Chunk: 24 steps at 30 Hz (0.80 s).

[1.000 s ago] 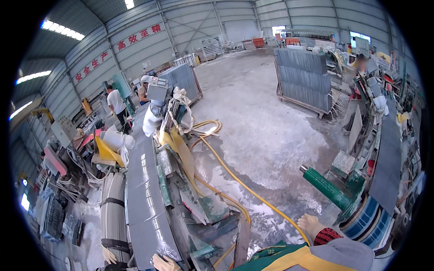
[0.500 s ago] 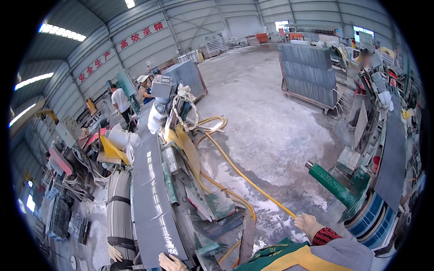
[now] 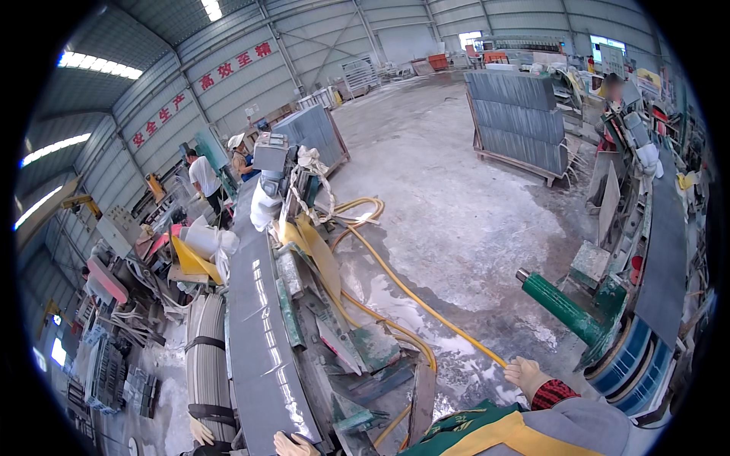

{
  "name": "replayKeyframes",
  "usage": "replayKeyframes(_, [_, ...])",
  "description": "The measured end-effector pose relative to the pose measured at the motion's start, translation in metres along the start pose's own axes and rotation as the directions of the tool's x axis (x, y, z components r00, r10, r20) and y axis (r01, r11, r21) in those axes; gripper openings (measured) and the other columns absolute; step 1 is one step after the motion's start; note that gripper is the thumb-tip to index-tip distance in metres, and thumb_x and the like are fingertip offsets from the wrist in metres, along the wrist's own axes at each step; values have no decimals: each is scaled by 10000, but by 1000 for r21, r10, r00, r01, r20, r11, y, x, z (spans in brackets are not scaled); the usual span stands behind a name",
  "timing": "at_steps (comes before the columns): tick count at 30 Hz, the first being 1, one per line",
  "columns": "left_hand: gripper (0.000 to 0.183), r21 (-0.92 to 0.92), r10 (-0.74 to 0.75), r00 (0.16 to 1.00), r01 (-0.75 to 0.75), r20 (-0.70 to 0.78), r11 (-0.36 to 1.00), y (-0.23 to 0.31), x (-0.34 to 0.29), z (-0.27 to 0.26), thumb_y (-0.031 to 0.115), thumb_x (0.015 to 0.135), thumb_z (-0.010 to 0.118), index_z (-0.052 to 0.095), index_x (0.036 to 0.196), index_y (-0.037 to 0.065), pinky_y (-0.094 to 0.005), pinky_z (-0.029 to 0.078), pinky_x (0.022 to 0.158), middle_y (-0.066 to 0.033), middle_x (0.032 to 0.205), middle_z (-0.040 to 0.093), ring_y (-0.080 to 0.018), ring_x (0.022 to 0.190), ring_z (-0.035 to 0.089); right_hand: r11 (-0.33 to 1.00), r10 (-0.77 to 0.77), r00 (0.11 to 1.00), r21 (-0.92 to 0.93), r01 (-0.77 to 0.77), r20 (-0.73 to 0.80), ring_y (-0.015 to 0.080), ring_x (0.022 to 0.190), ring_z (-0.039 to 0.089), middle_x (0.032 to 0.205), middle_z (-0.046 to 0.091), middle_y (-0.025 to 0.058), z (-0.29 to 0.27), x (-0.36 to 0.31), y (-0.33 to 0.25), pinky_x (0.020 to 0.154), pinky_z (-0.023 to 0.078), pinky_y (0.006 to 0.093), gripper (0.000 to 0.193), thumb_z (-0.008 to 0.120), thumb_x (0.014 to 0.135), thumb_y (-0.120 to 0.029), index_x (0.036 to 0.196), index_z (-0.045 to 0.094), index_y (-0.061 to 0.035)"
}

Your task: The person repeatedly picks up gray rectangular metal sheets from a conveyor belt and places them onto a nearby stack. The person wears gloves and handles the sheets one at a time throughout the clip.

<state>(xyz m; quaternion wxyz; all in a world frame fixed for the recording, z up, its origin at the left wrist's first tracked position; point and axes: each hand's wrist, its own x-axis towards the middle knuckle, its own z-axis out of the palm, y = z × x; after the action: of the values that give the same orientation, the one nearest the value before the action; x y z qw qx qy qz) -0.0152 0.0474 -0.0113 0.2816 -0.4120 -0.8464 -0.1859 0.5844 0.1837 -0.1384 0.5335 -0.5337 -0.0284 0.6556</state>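
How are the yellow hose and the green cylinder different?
The yellow hose is thin; the green cylinder is much thicker. The hose bends and loops along the floor; the cylinder is straight. The hose looks far longer than the cylinder. Both are longer than they are wide.

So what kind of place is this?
Probably a stone-slab factory: there's a tall stack of flat grey slabs, a long dark-grey conveyor belt, and a thin yellow hose across the wet grey floor.
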Motion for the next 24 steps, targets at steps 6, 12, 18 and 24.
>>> replayKeyframes(6, [367,1,17,1000,-17,-20,1000,1,-4,-3,198,912,562,592,1127,-98,-524,472,874,-307,1054,621,-467,960,585,999,-16,999,-30,16,-31,322,774,676,906,662,208,9,5,3,706,587,446,288,509,972,-248,1028,553,31])
replayKeyframes(12, [361,3,45,999,-45,-25,999,-4,-8,-1,182,906,570,583,1136,-96,-518,473,869,-304,1050,617,-462,959,583,999,5,1000,-32,-5,-3,328,758,679,890,669,206,5,9,8,709,586,455,299,517,971,-264,986,576,29])
replayKeyframes(18, [359,39,91,992,-88,-87,995,-4,-14,-3,186,907,577,586,1132,-94,-518,474,875,-305,1055,615,-461,967,584,999,6,999,-37,-8,-48,330,716,675,881,671,208,0,12,13,666,586,456,301,539,961,-262,991,574,36])
replayKeyframes(24, [349,-4,61,996,-61,-67,998,1,-15,-14,175,901,587,593,1123,-93,-519,474,890,-304,1065,616,-459,981,586,1000,11,998,-11,-12,-57,325,679,665,863,662,217,0,8,13,643,585,455,317,581,933,-266,1002,557,42])
